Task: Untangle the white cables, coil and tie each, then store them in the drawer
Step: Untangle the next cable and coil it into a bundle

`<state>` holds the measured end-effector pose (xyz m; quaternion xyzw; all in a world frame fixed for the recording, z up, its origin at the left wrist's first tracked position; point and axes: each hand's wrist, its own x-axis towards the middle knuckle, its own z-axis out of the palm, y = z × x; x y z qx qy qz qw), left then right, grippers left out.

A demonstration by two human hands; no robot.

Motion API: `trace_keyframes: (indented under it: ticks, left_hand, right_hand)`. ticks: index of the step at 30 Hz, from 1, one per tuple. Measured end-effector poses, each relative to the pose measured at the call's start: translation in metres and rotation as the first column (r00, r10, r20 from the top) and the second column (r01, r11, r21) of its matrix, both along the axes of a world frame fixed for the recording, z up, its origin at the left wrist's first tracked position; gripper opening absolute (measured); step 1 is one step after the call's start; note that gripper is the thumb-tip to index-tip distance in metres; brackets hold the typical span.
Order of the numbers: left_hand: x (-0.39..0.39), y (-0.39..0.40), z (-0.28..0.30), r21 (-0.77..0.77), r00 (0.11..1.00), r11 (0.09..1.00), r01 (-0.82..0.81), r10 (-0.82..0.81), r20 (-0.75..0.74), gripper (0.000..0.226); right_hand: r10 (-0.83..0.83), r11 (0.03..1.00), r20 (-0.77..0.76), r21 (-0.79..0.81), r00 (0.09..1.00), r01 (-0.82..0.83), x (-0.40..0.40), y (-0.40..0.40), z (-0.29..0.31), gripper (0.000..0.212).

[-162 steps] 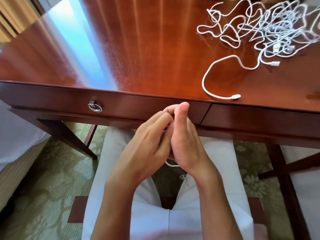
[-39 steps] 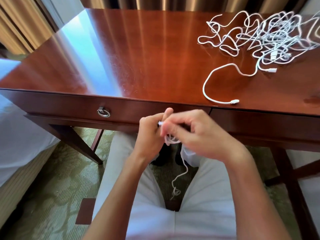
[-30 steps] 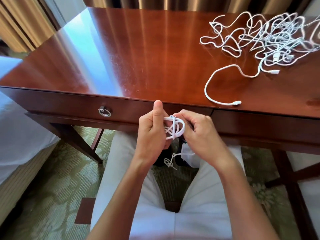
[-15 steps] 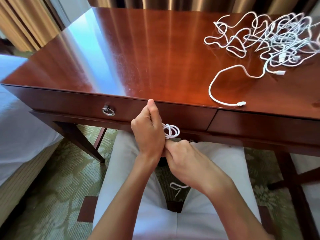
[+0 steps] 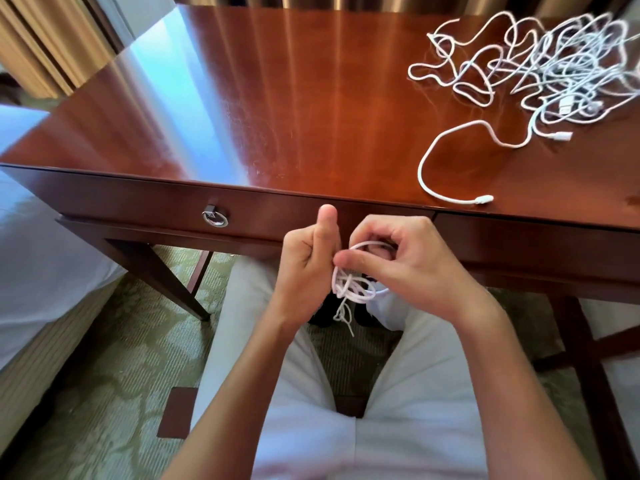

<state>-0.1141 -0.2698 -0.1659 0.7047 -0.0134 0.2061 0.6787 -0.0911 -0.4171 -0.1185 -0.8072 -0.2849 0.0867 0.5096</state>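
Right hand (image 5: 405, 268) – fingers curled, thumb and fingertips pinching a small coil of white cable (image 5: 355, 284), one loop arching up thru the curled fingers. Left hand (image 5: 308, 268) – fingers curled in against the coil's left side, thumb sticking straight up; it grips the bundle from that side, tho exact contact is hidden behind the palm. A thin tail w/ a small knot hangs down from the coil between the knees. Both hands sit low, in front of the desk edge, above the lap in white trousers (image 5: 408, 410).

Directly behind the hands: the drawer (image 5: 242, 213) front, closed, w/ a metal ring pull (image 5: 215, 217) to the left of the left thumb. A second drawer front (image 5: 533, 237) runs to the right, behind the right hand. Contents of both can't be seen.

On the desk (image 5: 277, 98) top, far right corner: a big tangle of white cables (image 5: 554, 67), well apart from the hands. One strand (image 5: 446, 168) loops out of it toward the front edge, its plug lying near the edge above the right drawer.

Around: green patterned carpet (image 5: 114, 358), a bed (image 5: 38, 258) w/ white sheet at left, curtains (image 5: 45, 39) top left.
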Motion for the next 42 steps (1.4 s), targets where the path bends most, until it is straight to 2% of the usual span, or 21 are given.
trace_keyframes:
  ticks: [2,4,6,8,11,14,19,23,25,27,30,33,38,42]
  left_hand:
    - [-0.004,-0.006,0.009,-0.053,0.996,0.995,-0.082,0.084,0.038,0.062]
    - [-0.006,-0.012,0.016,-0.143,0.975,0.968,-0.207,0.216,0.048,0.064]
    - [-0.004,-0.016,0.018,-0.206,0.935,0.919,-0.336,0.351,0.042,0.066]
    - [0.003,-0.018,0.017,-0.167,0.891,0.884,-0.437,0.451,0.057,0.067]
    - [0.013,-0.015,0.011,-0.083,0.850,0.855,-0.511,0.518,0.095,0.067]
    - [0.015,-0.004,-0.001,0.128,0.842,0.847,-0.516,0.475,0.255,0.071]
    - [0.011,0.015,-0.012,0.396,0.829,0.751,-0.529,0.358,0.429,0.071]
    - [0.008,0.023,-0.017,0.555,0.886,0.707,-0.438,0.234,0.401,0.066]
    - [0.005,0.024,-0.015,0.580,0.913,0.721,-0.379,0.191,0.360,0.065]
    - [0.001,0.024,-0.010,0.554,0.938,0.776,-0.301,0.138,0.317,0.064]
    - [-0.001,0.026,-0.002,0.527,0.979,0.843,-0.103,-0.007,0.202,0.067]
    - [-0.003,0.028,0.001,0.429,0.988,0.903,0.026,-0.087,0.125,0.067]
    - [-0.012,0.020,0.009,0.028,0.978,0.978,0.208,-0.208,0.016,0.066]
    - [-0.007,0.008,0.018,-0.306,0.994,0.947,0.098,-0.107,-0.014,0.066]
  right_hand:
    - [-0.016,0.988,-0.101,0.153,0.995,0.032,-0.001,0.001,-0.010,0.026]
    - [-0.085,0.981,-0.085,0.168,0.993,0.099,-0.006,0.005,-0.025,0.028]
    - [-0.131,0.989,-0.016,0.074,0.991,0.132,-0.013,0.011,-0.038,0.025]
    - [-0.124,0.991,0.060,-0.043,0.990,0.127,-0.022,0.018,-0.045,0.024]
    - [-0.070,0.957,0.193,-0.263,0.979,0.120,-0.039,0.026,-0.048,0.020]
    - [-0.033,0.936,0.266,-0.328,0.963,0.123,-0.048,0.027,-0.041,0.021]
    - [0.021,0.916,0.440,-0.368,0.898,0.160,-0.040,0.014,-0.018,0.021]
    - [0.033,0.909,0.432,-0.388,0.901,0.153,-0.032,0.006,-0.005,0.025]
    - [0.037,0.928,0.375,-0.356,0.926,0.107,-0.025,0.003,0.000,0.024]
    - [0.052,0.963,0.286,-0.269,0.957,0.028,-0.014,-0.002,0.005,0.020]
    - [0.098,0.984,0.168,-0.165,0.981,-0.070,-0.004,-0.006,0.010,0.007]
    - [0.124,0.991,0.036,-0.056,0.992,-0.122,0.002,-0.008,0.008,0.015]
    - [0.093,0.993,-0.046,0.073,0.995,-0.089,0.008,-0.009,-0.012,0.023]
    - [0.094,0.995,0.093,0.012,0.991,-0.096,0.000,0.006,-0.034,0.031]
